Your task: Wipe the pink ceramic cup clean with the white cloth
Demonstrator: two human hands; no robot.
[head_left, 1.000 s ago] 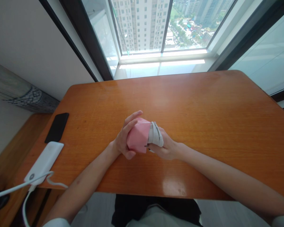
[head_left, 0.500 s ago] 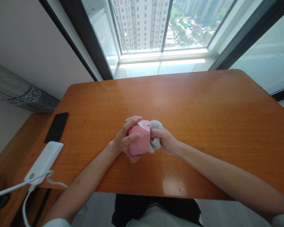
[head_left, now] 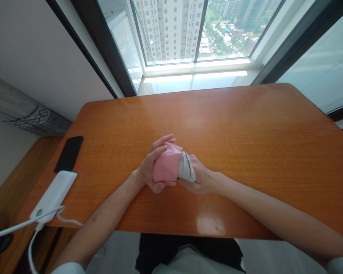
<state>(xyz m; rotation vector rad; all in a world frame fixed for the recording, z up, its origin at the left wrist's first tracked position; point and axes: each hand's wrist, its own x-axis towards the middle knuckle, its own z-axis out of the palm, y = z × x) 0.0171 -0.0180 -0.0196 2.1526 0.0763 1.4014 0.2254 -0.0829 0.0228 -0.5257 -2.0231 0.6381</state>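
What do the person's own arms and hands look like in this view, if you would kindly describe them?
The left hand and right hand are bare, without gloves. No watch or bracelet shows on the left forearm or right forearm. A white left sleeve and white right sleeve show at the bottom corners.

A white left sleeve point(head_left: 67, 268) and a matching right sleeve point(head_left: 341, 265) show at the bottom corners of the view, and the forearms point(head_left: 100, 224) and hands point(head_left: 151, 171) are bare. Past the table's near edge point(head_left: 217, 236), black clothing point(head_left: 151, 251) lies under a pale cloth layer point(head_left: 191, 264).
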